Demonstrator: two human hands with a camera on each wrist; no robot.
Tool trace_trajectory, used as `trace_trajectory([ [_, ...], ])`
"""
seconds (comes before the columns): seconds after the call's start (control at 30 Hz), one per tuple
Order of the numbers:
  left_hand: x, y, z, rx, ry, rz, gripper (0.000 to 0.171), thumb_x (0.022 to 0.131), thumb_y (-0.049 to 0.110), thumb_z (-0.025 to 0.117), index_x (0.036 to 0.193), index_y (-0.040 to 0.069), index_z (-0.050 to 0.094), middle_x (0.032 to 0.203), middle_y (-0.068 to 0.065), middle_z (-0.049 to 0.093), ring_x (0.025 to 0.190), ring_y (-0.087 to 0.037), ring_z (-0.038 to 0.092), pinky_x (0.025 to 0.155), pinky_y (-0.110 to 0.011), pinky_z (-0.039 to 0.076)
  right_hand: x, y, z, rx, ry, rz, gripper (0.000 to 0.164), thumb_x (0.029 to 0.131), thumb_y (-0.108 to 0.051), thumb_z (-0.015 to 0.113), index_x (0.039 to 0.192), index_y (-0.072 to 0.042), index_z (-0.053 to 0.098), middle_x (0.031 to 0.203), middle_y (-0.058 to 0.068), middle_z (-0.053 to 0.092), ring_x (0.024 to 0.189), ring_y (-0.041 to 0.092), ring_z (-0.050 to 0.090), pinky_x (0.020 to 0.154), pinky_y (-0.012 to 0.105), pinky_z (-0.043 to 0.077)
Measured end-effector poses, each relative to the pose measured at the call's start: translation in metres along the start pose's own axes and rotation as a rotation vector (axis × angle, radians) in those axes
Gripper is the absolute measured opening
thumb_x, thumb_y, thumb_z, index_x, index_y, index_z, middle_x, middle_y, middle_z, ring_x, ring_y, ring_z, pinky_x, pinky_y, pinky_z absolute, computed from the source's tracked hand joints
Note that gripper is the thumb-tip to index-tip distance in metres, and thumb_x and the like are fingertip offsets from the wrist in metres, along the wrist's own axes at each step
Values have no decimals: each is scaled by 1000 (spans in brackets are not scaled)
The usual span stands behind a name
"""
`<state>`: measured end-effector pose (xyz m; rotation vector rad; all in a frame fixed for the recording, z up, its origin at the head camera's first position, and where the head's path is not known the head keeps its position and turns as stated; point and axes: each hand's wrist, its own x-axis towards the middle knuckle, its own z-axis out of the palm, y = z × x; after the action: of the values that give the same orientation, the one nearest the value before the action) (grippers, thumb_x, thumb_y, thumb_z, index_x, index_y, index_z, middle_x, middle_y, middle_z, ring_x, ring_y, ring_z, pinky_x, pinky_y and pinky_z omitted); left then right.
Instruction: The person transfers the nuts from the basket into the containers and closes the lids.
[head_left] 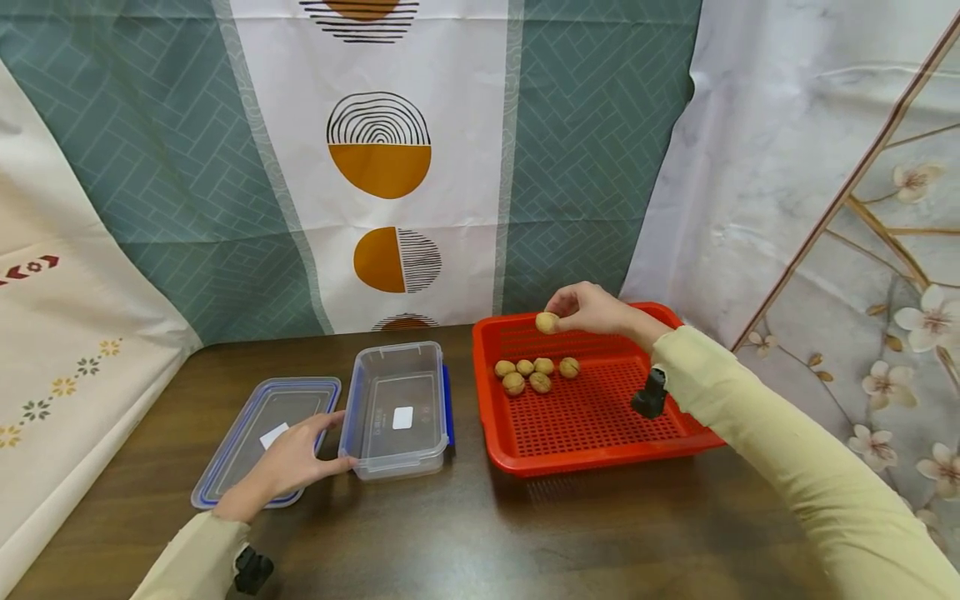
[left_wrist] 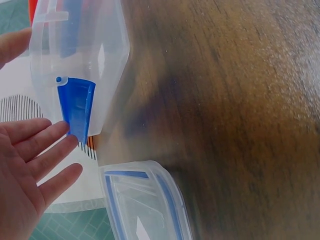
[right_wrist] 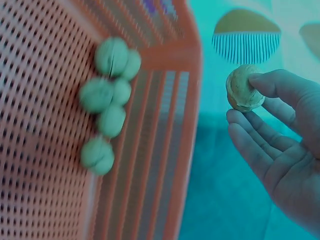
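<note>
My right hand [head_left: 592, 309] pinched one walnut [head_left: 547, 322], raised clear of the red basket [head_left: 600, 455]. My left hand [head_left: 294, 454], fingers loosely extended, touched the clear plastic container [head_left: 405, 463], presumably steadying it.

a curtained-off corner, whether of a home or a studio cannot be told: geometric-print curtain [head_left: 375, 212] across the top, floral drape [head_left: 847, 250] at right, cream cloth [head_left: 63, 325] at left, wood-grain bench [head_left: 525, 542] below.
</note>
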<state>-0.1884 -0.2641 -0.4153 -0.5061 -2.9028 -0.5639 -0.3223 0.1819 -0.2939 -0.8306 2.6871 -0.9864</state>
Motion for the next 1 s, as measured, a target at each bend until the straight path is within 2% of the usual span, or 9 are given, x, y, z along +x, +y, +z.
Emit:
trace_trajectory([
  [0.17, -1, -2, 0, -4, -4, -8, 78, 72, 49, 69, 126, -3, 50, 119, -20, 58, 108, -37, 55, 86, -52, 45, 12, -29, 16, -6, -39, -53, 25, 81, -13, 67, 104, -4, 64, 100, 11, 65, 93, 23, 63, 81, 36, 51],
  [0.37, -1, -3, -1, -5, -2, -6, 79, 72, 50, 69, 126, -3, 50, 118, -20, 59, 107, -37, 55, 85, -52, 46, 27, -61, 42, 14, -68, -67, 25, 80, -15, 69, 103, -7, 64, 99, 6, 66, 90, 18, 63, 81, 31, 51],
  [0.7, -1, -3, -1, -7, -6, 3, 79, 72, 49, 68, 127, -4, 49, 120, -21, 57, 109, -39, 54, 87, -53, 44, 51, -110, 98, 58, -82, -164, 23, 78, -10, 71, 99, -3, 65, 93, 9, 69, 83, 15, 66, 75, 20, 52],
  [1.0, -2, -3, 2, -28, 0, 6, 76, 73, 45, 69, 127, -5, 48, 119, -21, 58, 107, -39, 55, 86, -53, 45, 60, -134, 151, 112, -70, -112, 22, 77, -11, 72, 98, -4, 66, 91, 8, 69, 79, 14, 64, 68, 14, 50],
])
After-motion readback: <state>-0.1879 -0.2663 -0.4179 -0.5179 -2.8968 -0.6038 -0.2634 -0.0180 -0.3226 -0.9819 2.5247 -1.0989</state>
